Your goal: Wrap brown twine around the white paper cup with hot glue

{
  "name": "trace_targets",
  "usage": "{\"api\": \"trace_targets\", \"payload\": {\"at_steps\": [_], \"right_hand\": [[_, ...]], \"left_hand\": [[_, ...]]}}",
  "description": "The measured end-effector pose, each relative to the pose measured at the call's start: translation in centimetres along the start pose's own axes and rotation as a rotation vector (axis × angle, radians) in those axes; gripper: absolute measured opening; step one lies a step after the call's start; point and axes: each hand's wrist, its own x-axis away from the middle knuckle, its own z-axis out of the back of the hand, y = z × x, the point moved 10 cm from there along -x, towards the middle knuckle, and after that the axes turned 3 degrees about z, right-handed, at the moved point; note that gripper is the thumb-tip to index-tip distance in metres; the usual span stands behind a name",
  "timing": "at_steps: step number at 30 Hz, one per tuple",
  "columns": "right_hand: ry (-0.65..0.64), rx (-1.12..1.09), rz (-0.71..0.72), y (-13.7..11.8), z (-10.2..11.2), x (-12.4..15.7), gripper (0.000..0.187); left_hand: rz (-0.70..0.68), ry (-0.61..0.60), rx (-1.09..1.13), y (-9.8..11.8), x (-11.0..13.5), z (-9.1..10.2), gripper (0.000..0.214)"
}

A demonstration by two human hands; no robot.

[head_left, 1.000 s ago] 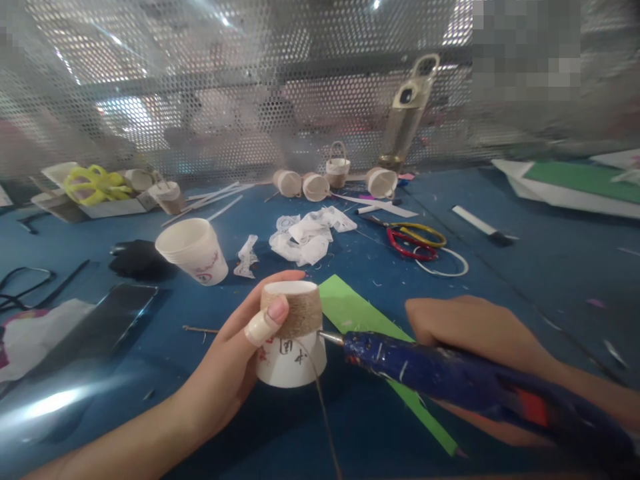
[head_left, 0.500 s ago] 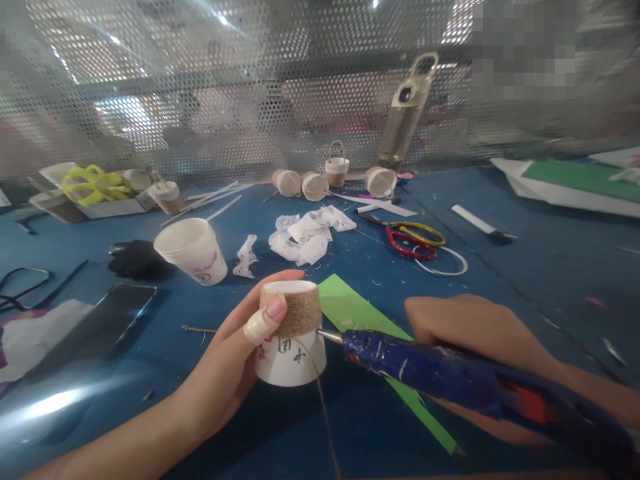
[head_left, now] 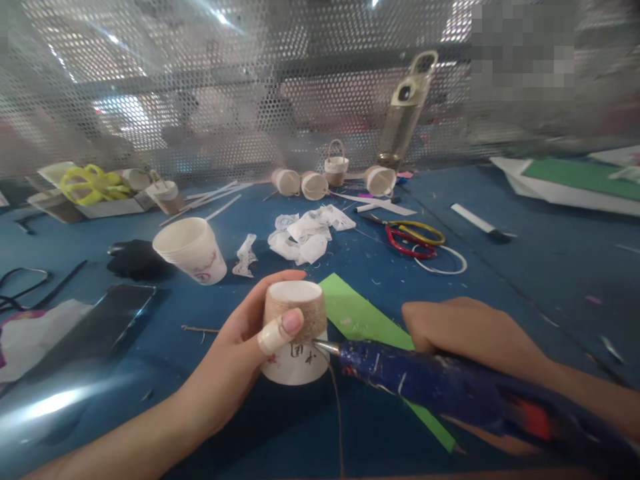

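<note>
Head view: left hand [head_left: 235, 357] has its fingers closed around a white paper cup [head_left: 295, 373], thumb with a beige band [head_left: 274, 335] pressed on the near side, one fingertip showing behind the top. Cup sits centre frame, narrow end up, over the blue table [head_left: 500, 287]; can't tell if its lower edge touches down. Twine wrap [head_left: 316, 320] covers the upper part; below it, bare white with dark and red markings. Loose twine strand [head_left: 339, 407] leaves the wrap and runs down toward the bottom of frame. Right hand [head_left: 475, 337] grips a blue glue gun [head_left: 425, 380]; most of its fingers are hidden behind the body, so can't tell trigger state. Metal nozzle [head_left: 327, 347] points left, tip at the wrap's lower edge, just right of the thumb; actual contact unclear. Green strip [head_left: 360, 313] lies beyond the cup and passes under the gun. Stacked cups [head_left: 193, 250] lean left of centre, white lace [head_left: 305, 237] to their right, red-and-yellow-handled scissors [head_left: 413, 240] further right. Small twine-wrapped cups [head_left: 286, 183] line the back, one upright with a handle, near a tilted bottle [head_left: 400, 123].
</note>
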Motion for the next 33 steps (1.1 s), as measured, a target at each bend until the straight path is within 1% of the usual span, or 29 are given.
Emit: {"api": "trace_targets", "payload": {"at_steps": [2,5,9,12,17,21,25,28,31,33], "right_hand": [[-0.050,0.028,0.024,0.2,-0.4,0.1,0.025],[-0.098,0.057,0.088,-0.1,-0.6,0.1,0.022],[-0.038,0.094,0.008,-0.3,0.3,-0.1,0.024],[-0.020,0.066,-0.006,-0.9,0.5,-0.3,0.027],[-0.007,0.082,-0.026,-1.2,0.8,-0.6,0.032],[-0.007,0.087,-0.022,-1.3,0.9,-0.7,0.031],[-0.007,0.118,-0.035,-1.0,0.7,-0.5,0.028],[-0.011,0.130,-0.036,-0.4,0.6,-0.4,0.027],[-0.013,0.127,-0.034,0.2,1.3,-0.5,0.023],[0.007,0.093,-0.065,0.6,2.1,-0.6,0.020]], "left_hand": [[-0.002,-0.016,-0.007,-0.1,-0.1,0.0,0.054],[-0.001,0.009,-0.009,0.0,0.0,0.2,0.053],[0.008,0.046,0.024,0.1,0.3,0.3,0.054],[0.016,0.071,0.046,0.1,0.4,0.4,0.058],[0.041,0.072,0.045,0.1,0.3,0.5,0.059],[0.064,0.072,0.050,-0.1,0.4,0.5,0.062],[0.071,0.060,0.074,-0.2,0.2,0.6,0.064],[0.052,0.058,0.100,-0.2,0.0,0.9,0.061],[0.027,0.065,0.119,0.0,-0.2,1.2,0.059],[0.024,0.066,0.126,0.0,-0.2,1.3,0.059]]}}
